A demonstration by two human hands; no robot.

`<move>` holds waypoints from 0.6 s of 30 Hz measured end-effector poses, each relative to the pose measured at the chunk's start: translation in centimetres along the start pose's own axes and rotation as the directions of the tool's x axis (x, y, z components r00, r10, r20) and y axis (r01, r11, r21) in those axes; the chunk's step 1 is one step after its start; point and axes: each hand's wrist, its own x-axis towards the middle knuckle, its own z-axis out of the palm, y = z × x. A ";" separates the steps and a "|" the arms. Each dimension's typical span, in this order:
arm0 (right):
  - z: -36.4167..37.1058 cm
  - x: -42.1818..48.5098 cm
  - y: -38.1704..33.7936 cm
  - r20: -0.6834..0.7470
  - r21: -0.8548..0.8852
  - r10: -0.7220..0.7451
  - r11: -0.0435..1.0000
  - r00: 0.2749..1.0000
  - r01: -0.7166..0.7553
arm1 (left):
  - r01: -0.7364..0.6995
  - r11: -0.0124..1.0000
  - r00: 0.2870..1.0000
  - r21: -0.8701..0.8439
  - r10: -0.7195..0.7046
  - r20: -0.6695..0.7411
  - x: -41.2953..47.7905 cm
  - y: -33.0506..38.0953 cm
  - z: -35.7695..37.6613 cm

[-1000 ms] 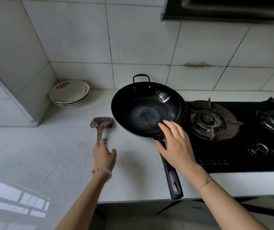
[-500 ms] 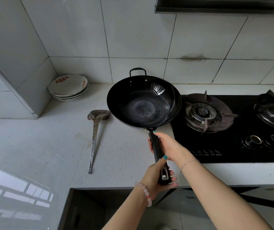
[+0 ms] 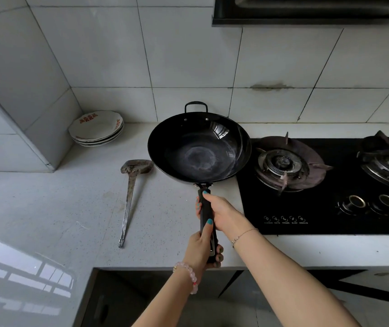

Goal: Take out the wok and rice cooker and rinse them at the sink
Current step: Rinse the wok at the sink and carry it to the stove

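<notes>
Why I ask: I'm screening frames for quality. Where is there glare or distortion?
Head view: a bright window reflection lies on the countertop at lower left; a glare patch shines inside the wok; the wall tiles bow from the wide-angle lens; nothing looks blurred.

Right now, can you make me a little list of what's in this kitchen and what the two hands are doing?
wok: black, no food inside, pale mark at the bottom
right hand: grips the wok's long handle, nearer the bowl
left hand: grips the handle's end
spatula: metal, lies on the counter left of the wok, untouched
plates: stacked in the back corner
stove: black, right of the wok, burners bare
wok lifted or resting: cannot tell
</notes>
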 end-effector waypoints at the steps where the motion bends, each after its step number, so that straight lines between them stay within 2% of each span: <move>1: 0.1 0.1 0.1 -0.002 0.000 0.000 1.000 1.000 0.000 | 0.007 1.000 1.000 0.003 -0.007 0.002 -0.1 0.1 -0.2; 7: 0.3 0.6 0.9 0.009 -0.058 -0.018 0.998 1.000 0.018 | 0.019 0.999 1.000 0.033 -0.019 0.023 -0.3 0.1 -1.8; 14: -0.6 1.0 1.0 0.066 0.026 0.000 1.000 0.998 -0.002 | 0.042 0.998 0.997 0.039 -0.045 0.070 -0.5 0.3 -2.3; 16: -1.0 0.6 0.8 0.064 -0.044 -0.040 0.998 0.997 0.043 | 0.068 0.998 0.993 0.007 -0.069 0.101 -0.7 0.6 -2.3; 18: -1.6 0.2 0.5 0.038 -0.211 -0.101 0.972 0.994 0.107 | 0.087 0.995 0.990 0.050 -0.092 0.103 -1.1 0.9 -2.8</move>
